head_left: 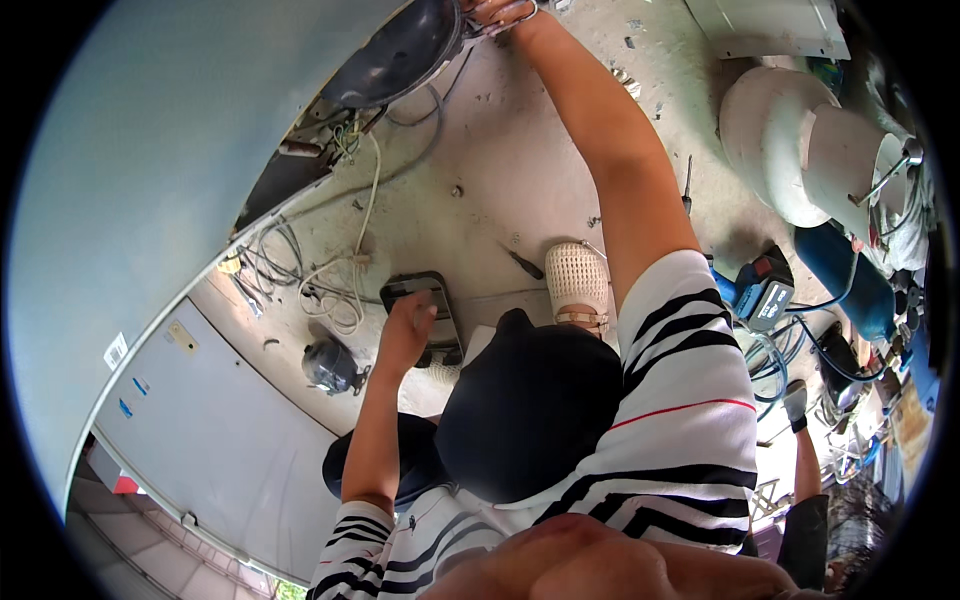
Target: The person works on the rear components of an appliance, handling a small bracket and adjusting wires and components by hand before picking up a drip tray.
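Observation:
My right hand reaches up to the top of the view, its fingers closed round thin metal tubing beside a large black rounded metal part at the grey cabinet's opening. My left hand is lower, its fingers curled over a dark rectangular tray-like object on the floor by my foot; what they hold, if anything, is hidden. Cables run from the cabinet opening across the floor. A dark-handled tool lies beside my light woven shoe.
A small black compressor sits at left near a white panel. At right are a white gas cylinder, a blue cylinder, a cordless tool's battery, tangled hoses and another person's leg. A screwdriver lies behind my right arm.

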`<state>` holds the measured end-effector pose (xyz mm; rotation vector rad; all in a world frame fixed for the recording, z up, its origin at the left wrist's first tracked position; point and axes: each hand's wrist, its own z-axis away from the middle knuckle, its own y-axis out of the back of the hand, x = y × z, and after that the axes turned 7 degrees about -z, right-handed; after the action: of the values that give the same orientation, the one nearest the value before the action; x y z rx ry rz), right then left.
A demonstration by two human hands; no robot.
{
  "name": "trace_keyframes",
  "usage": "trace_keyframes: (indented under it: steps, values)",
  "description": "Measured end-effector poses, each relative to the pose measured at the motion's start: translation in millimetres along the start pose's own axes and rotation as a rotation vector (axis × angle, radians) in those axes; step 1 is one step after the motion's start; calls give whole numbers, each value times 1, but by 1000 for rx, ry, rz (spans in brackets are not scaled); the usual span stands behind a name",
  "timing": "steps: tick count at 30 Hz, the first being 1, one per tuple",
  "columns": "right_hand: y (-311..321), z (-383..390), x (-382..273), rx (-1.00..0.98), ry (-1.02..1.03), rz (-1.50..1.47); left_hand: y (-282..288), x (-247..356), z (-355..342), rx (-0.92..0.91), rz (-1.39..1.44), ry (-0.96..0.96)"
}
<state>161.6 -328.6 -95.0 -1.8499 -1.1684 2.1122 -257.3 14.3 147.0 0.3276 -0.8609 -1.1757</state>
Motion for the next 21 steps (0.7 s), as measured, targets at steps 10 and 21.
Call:
trace_keyframes:
  steps: [10,21]
  values:
    - [-98,58,-18,370,223,908,55,39,45,-31,-104,-131]
    - [-241,299,8,-221,-51,1299,96,27,79,-20,-232,-107]
